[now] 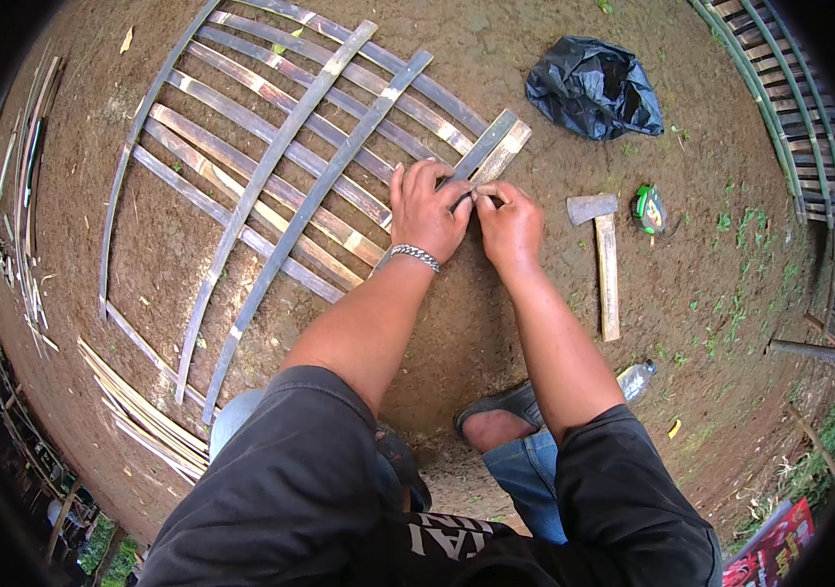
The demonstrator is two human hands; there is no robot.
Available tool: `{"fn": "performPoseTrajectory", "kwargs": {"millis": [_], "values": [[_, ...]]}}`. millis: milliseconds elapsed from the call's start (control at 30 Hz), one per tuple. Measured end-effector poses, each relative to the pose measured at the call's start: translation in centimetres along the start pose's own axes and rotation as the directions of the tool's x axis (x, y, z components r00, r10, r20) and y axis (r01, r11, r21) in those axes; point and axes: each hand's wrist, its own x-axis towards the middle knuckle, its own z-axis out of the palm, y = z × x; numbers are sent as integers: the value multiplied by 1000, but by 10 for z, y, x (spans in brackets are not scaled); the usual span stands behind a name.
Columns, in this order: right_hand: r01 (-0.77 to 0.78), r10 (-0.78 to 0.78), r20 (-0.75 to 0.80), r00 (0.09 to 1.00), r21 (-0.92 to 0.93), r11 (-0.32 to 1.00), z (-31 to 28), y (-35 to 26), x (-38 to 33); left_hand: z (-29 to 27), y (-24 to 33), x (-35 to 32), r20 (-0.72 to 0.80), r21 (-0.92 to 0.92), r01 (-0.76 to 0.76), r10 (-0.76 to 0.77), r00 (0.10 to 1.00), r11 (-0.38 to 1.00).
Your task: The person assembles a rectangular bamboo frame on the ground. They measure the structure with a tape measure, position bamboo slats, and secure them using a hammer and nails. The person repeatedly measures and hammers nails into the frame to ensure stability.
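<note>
A lattice panel of bamboo slats (281,147) lies on the ground, with long strips crossing one another. At its near right corner, my left hand (425,213), with a chain bracelet at the wrist, curls its fingers over a bamboo slat. Close beside it, my right hand (515,227) pinches a thin black strip (461,201) that shows between the two hands near the slat joint. Just beyond the fingers, a short end of crossed slats (502,152) sticks out. My fingers partly hide the joint, so how the strip runs round it cannot be seen.
A hatchet (607,264) lies to the right, near a green and black tape measure (648,209). Beyond them is a black plastic bag (595,88). A clear bottle (636,380) lies by my foot. Loose bamboo strips (139,411) lie at left; another slatted panel (794,108) stands far right.
</note>
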Motion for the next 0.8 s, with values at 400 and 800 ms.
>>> {"fn": "performPoseTrajectory", "kwargs": {"millis": [400, 800], "values": [[32, -34, 32, 999, 86, 996, -6, 3, -10, 3, 4, 4, -77, -35, 26, -28, 997, 999], [-157, 152, 46, 987, 143, 977, -48, 19, -25, 4, 6, 4, -57, -6, 14, -14, 998, 1000]]}}
